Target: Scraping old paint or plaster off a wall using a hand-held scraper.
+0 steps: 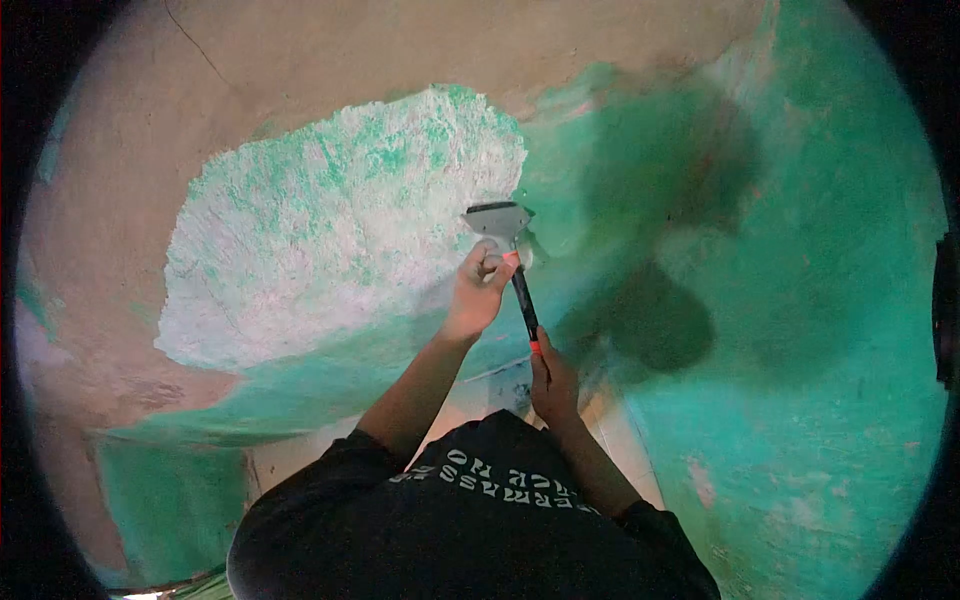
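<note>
A long-handled scraper (498,220) with a wide grey head, a dark blade edge and a black handle with orange-red bands is in both hands. My left hand (478,291) grips it at the neck, just below the head. Lower down, my right hand (556,377) is closed around the handle's end. The head is at the right border of a rough whitish patch (330,240) flecked with green, beside green paint (559,187) on the wall. Whether the blade touches the wall, I cannot tell.
Bare brownish plaster (337,52) with a thin crack spans the upper wall. More green wall (810,300) curves along the right, with dark shadows near the scraper. Pale floor tiles (622,442) show beneath my right arm. A dark object (946,311) is at the right rim.
</note>
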The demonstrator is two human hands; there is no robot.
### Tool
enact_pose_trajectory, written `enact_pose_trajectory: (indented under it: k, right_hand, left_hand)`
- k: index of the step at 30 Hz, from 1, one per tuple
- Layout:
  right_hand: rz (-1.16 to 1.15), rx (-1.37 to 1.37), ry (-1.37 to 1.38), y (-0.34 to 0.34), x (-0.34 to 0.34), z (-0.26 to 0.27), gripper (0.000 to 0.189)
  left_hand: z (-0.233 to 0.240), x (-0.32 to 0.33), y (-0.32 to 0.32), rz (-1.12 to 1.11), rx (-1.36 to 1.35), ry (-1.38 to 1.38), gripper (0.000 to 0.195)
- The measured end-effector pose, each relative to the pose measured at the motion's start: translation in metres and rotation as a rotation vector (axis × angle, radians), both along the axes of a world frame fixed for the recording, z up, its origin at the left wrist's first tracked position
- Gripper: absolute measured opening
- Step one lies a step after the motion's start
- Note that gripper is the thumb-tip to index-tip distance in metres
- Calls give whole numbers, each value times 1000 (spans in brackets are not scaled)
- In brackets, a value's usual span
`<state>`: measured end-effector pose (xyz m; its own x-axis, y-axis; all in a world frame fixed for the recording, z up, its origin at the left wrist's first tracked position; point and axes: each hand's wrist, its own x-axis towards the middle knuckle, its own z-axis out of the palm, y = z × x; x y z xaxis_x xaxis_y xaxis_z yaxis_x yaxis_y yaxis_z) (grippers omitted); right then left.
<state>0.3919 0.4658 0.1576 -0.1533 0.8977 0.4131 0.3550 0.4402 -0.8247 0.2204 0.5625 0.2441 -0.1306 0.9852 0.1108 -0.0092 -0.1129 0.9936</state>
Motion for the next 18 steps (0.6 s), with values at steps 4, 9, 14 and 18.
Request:
enact_pose_trajectory:
  k: [4,9,14,18]
  right_hand:
    - [-29,75,30,0,0,-6,42]
    - [-26,73,-35,1,-1,5,45]
    - [28,0,2,-1,5,-9,46]
    - [17,-68,73,-7,2,13,43]
  left_hand:
    - [-12,6,-8,80,-88,-22,37]
    - [1,0,3,27,153,-30,31]
    - [-19,2,-2,51,28,0,28]
    - [-17,-1,0,65,49,-3,32]
